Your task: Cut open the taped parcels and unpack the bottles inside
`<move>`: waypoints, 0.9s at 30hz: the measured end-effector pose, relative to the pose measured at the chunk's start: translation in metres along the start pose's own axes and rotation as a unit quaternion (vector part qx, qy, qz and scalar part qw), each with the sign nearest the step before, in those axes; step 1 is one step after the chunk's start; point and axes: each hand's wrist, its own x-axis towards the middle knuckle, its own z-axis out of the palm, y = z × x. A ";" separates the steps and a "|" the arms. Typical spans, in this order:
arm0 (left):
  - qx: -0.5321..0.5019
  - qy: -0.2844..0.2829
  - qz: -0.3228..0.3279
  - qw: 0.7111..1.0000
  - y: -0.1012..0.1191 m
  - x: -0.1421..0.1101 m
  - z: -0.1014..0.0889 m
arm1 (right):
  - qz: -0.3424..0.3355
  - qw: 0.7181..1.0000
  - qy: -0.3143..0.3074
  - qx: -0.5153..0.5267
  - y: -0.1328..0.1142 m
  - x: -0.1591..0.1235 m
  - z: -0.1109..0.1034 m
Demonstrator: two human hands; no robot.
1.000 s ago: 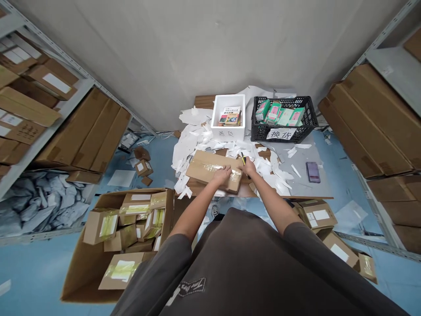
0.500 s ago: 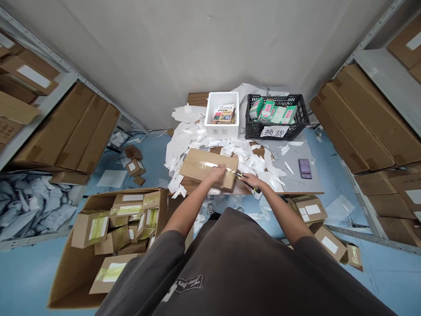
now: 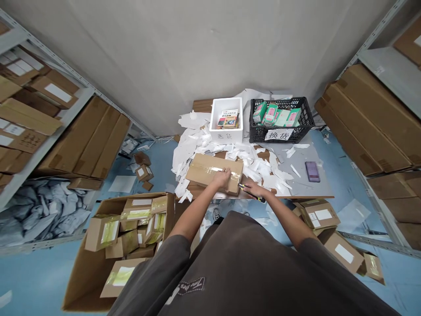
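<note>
A taped brown cardboard box (image 3: 204, 168) lies on the table (image 3: 304, 188) amid torn white paper (image 3: 186, 149). My left hand (image 3: 222, 177) rests on top of the box near its right end, pressing on it; the fingers look bent, partly out of sight. In my right hand (image 3: 254, 189) is a yellow and black box cutter (image 3: 259, 199), its tip at the box's right end. The fingers are wrapped round the cutter. Whether the blade is in the cardboard I cannot make out.
Behind the box stand a white bin (image 3: 226, 136) with booklets and a black crate (image 3: 283, 131) of green-and-pink packs. A phone-like purple object (image 3: 312, 171) lies at right. A large open carton (image 3: 79, 263) of parcels stands at left; shelves (image 3: 75, 103) flank both sides.
The whole view has shifted slightly, so everything sits a little further right. The cutter's tip has moved a little lower along the box's right end; my left hand stays on top.
</note>
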 end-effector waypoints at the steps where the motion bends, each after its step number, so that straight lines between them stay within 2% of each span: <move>1: -0.002 0.003 0.011 1.000 -0.002 -0.001 0.000 | 0.001 1.000 -0.019 0.008 0.004 -0.004 0.000; 3: -0.025 0.011 0.029 0.999 -0.009 -0.004 -0.002 | 0.009 0.998 -0.054 0.027 0.012 -0.011 -0.001; 4: -0.046 0.017 0.032 0.998 -0.013 -0.004 -0.004 | 0.012 0.998 -0.045 0.035 0.016 -0.014 -0.002; 6: -0.080 0.038 0.019 0.996 -0.022 -0.001 -0.008 | 0.014 0.999 -0.010 0.047 0.023 -0.020 -0.003; 9: -0.060 0.073 -0.024 0.995 -0.034 0.012 -0.014 | 0.002 0.997 0.051 0.055 0.028 -0.026 0.000; 13: -0.020 0.038 -0.051 0.998 -0.043 0.036 -0.012 | 0.003 0.995 0.090 0.046 0.022 -0.028 0.008; 17: -0.001 0.029 -0.044 0.999 -0.051 0.045 -0.009 | -0.024 0.988 0.143 -0.054 0.009 -0.019 0.005; 22: 0.003 0.087 -0.011 0.996 -0.055 0.032 -0.002 | -0.061 0.966 0.173 -0.183 -0.002 -0.004 0.001; 27: 0.001 0.136 -0.024 0.990 -0.043 0.015 0.008 | -0.023 0.948 0.197 -0.248 -0.015 0.004 0.015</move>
